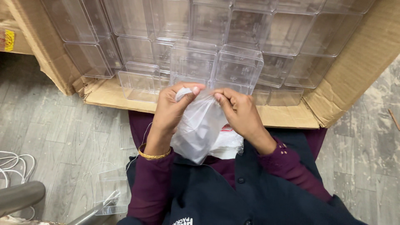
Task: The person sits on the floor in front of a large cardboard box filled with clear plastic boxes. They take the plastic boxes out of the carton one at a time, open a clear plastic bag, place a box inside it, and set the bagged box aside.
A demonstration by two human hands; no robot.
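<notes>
Grey plank flooring is seen beneath; beyond both hands a cardboard carton point(291, 116) of clear plastic boxes point(237, 66) lies open. A thin plastic bag point(200, 125) is pinched at its mouth by left hand point(171, 110) and right hand point(239, 112); layers are best rubbed apart gently

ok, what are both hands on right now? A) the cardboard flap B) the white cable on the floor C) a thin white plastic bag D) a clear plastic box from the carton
C: the left hand and right hand both pinch the top edge of the thin white plastic bag, held above the lap in front of the carton of clear plastic boxes.
</notes>
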